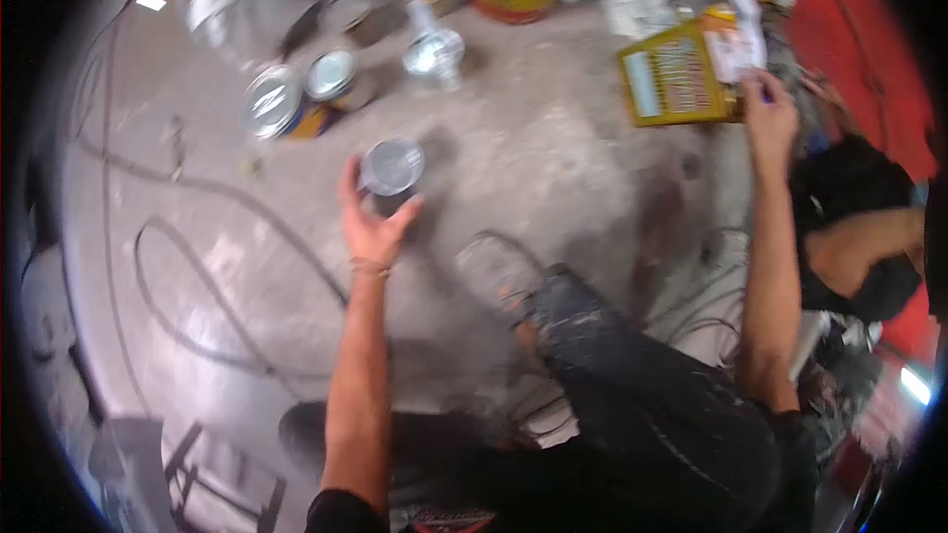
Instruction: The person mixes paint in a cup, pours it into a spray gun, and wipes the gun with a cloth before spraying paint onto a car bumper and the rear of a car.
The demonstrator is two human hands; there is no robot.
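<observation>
A small tin (391,170) stands upright on the concrete floor (553,158), its round silver lid facing up, and the left hand (373,222) is spread open just behind it, palm up, thumb and fingers curving round its near side, the arm stretched straight forward. The right hand (768,120) reaches far out on a straight arm to a yellow box (676,74), fingers curled at its right edge by a paper, though whether it grips I cannot tell. Two more tins (301,99) lie off to the left beyond; bare floor lies between tin and box, while a shoe (499,274) sits close on the near right.
</observation>
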